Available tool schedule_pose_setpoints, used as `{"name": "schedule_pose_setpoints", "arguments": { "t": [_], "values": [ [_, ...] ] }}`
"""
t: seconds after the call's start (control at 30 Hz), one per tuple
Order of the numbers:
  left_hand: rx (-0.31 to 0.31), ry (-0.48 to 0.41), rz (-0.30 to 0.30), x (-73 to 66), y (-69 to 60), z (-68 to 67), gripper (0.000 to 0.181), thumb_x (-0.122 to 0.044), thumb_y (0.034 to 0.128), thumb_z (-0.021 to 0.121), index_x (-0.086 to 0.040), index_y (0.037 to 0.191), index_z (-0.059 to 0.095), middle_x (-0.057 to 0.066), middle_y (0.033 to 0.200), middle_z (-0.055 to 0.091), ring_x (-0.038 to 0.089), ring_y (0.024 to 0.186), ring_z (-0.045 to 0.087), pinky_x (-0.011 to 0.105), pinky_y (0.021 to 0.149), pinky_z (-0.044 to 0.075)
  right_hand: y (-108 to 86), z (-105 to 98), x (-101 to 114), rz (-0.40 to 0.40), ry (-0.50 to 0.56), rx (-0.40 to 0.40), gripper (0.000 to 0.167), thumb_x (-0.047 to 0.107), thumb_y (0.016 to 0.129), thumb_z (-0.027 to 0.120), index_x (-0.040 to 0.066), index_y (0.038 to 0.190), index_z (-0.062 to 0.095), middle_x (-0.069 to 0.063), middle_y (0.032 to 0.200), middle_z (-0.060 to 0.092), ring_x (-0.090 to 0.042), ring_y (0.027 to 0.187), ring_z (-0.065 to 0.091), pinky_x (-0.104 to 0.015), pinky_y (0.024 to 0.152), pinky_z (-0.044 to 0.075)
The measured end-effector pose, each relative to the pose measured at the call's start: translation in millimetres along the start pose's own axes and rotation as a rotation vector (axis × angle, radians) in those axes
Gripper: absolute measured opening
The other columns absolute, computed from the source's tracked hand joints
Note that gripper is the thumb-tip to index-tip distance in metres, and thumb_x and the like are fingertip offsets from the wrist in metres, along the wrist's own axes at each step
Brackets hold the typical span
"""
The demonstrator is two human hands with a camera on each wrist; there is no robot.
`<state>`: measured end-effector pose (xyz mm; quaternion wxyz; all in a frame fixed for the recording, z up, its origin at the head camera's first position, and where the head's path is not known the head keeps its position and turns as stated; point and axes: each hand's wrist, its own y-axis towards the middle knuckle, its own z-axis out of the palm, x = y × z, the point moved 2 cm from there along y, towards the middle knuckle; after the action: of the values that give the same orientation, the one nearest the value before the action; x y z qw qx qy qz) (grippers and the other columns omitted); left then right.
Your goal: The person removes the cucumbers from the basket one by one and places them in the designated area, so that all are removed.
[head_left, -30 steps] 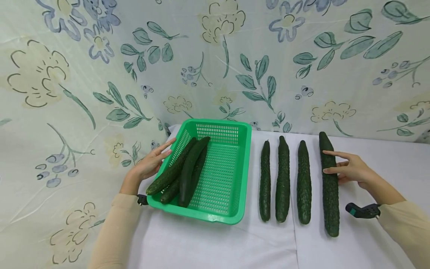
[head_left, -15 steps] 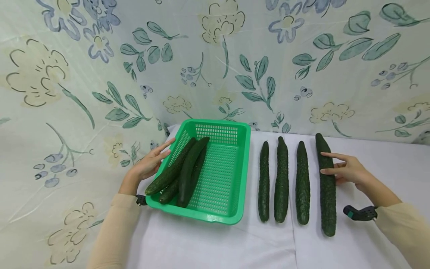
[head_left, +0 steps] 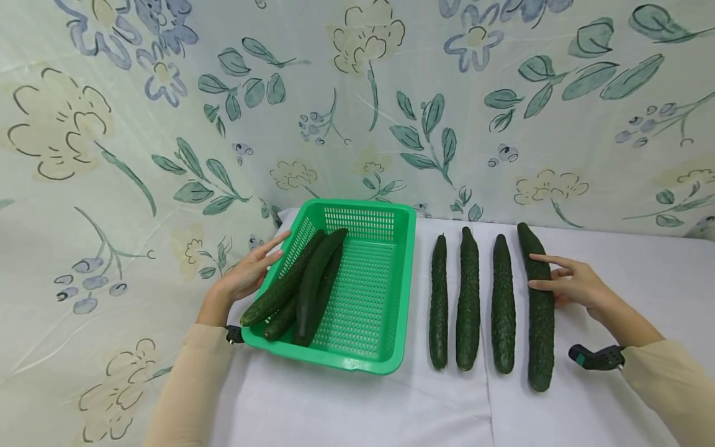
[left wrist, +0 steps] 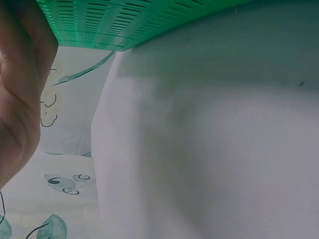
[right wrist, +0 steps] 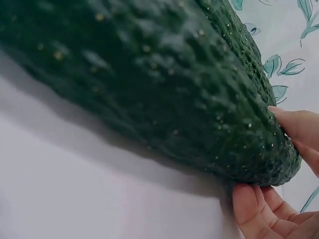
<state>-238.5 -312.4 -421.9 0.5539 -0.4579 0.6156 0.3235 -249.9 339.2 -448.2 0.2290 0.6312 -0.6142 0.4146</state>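
Note:
In the head view, my right hand [head_left: 578,287] grips the rightmost cucumber [head_left: 540,335], long and dark green, lying lengthwise on the white cloth. Up close in the right wrist view, fingertips [right wrist: 246,201] press one side of that bumpy cucumber [right wrist: 164,84] while other digits touch the opposite side. My left hand [head_left: 246,273] rests against the left side of a green plastic basket [head_left: 409,285], its visible fingers straight across the rim. Several cucumbers [head_left: 315,279] lie piled along the basket's left half. From the left wrist, only the basket's slotted underside [left wrist: 114,22] and part of the hand show.
Between basket and right hand, three more cucumbers lie in a row: a slim one [head_left: 439,304], a middle one [head_left: 468,304] and one nearest the held cucumber [head_left: 503,304]. A floral curtain [head_left: 357,112] hangs behind the white cloth [head_left: 424,410] and along the left.
My right hand has shifted slightly left with its cucumber, narrowing the gap to the neighbouring one. The cucumber's far end now tilts a little more left. The left hand stays at the basket.

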Motion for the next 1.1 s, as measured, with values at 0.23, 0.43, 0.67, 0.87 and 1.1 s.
{"name": "schedule_pose_setpoints", "arguments": {
  "t": [0.23, 0.43, 0.67, 0.87, 1.1],
  "values": [
    [0.016, 0.003, 0.025, 1.6, 0.7, -1.0, 0.054, -0.028, 0.1101, 0.04, -0.028, 0.161, 0.022, 0.014, 0.156, 0.02, 0.008, 0.039, 0.031, 0.022, 0.042, 0.034, -2.9, 1.0, 0.7, -0.031, 0.041, 0.005, 0.077, 0.031, 0.091, 0.076, 0.011, 0.155, 0.037, -0.04, 0.131, 0.037, -0.017, 0.073, 0.064, -0.036, 0.065, 0.057],
    [0.003, 0.008, 0.02, 1.6, 0.8, -0.7, 0.053, -0.028, 0.11, 0.041, -0.031, 0.16, 0.025, 0.022, 0.137, 0.034, 0.008, 0.038, 0.03, 0.022, 0.041, 0.033, -3.3, 4.0, 3.3, -0.052, 0.081, 0.03, 0.077, 0.027, 0.093, 0.075, 0.005, 0.154, 0.035, -0.038, 0.13, 0.037, -0.021, 0.075, 0.068, -0.037, 0.068, 0.059],
    [-0.005, 0.009, 0.018, 1.1, 0.4, -0.3, 0.053, -0.029, 0.1097, 0.042, -0.033, 0.16, 0.026, 0.011, 0.129, 0.038, 0.009, 0.038, 0.029, 0.022, 0.041, 0.033, -4.0, 3.6, 2.5, -0.039, 0.087, 0.043, 0.077, 0.026, 0.093, 0.074, 0.004, 0.155, 0.034, -0.039, 0.132, 0.036, -0.019, 0.075, 0.067, -0.037, 0.068, 0.058],
    [-0.004, 0.007, 0.016, 1.1, 0.4, -0.6, 0.053, -0.029, 0.1097, 0.042, -0.032, 0.16, 0.025, 0.016, 0.12, 0.039, 0.008, 0.038, 0.029, 0.022, 0.041, 0.033, -6.3, 1.4, 1.7, -0.043, 0.105, 0.048, 0.074, 0.025, 0.094, 0.073, 0.007, 0.155, 0.035, -0.039, 0.133, 0.036, -0.016, 0.078, 0.064, -0.037, 0.069, 0.058],
    [0.002, 0.008, 0.01, 1.9, 0.6, -0.6, 0.053, -0.03, 0.1097, 0.041, -0.032, 0.16, 0.024, 0.018, 0.128, 0.037, 0.009, 0.038, 0.03, 0.022, 0.041, 0.033, -7.5, 0.2, 1.4, -0.045, 0.113, 0.049, 0.069, 0.023, 0.094, 0.073, 0.01, 0.153, 0.039, -0.039, 0.132, 0.037, -0.016, 0.079, 0.064, -0.037, 0.07, 0.059]
  ]
}}
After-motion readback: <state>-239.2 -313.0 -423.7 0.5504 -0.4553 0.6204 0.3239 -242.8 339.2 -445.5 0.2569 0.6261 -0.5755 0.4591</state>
